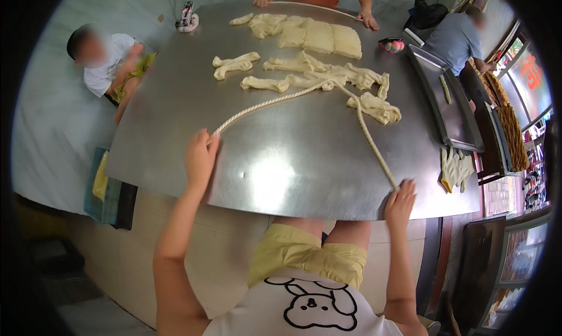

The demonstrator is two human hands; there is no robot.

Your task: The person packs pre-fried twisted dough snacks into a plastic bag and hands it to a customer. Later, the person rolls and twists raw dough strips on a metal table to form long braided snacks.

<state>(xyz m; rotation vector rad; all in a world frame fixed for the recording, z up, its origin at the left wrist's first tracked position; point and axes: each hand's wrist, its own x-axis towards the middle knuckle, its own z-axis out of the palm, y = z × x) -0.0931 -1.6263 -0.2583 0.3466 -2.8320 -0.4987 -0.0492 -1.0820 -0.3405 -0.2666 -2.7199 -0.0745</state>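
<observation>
A long dough rope point(260, 104), visibly twisted along its left stretch, arches over the steel table from one of my hands to the other. Its top bend rests against loose dough pieces point(304, 63). At the table's near left, my left hand point(201, 159) is closed on one end of the rope between thumb and fingers. By the near right edge, my right hand point(400, 202) lies with its fingers stretched out over the other end, which it partly covers. A separate dough lump point(374, 107) sits just right of the rope's bend.
Opposite, a person in orange has both hands on another dough strand point(316, 7), behind flat dough slabs point(319, 37). A metal tray point(433, 93) holding a twisted dough stick point(446, 90) and a white glove point(455, 171) lie at right. Two people sit beyond the sides.
</observation>
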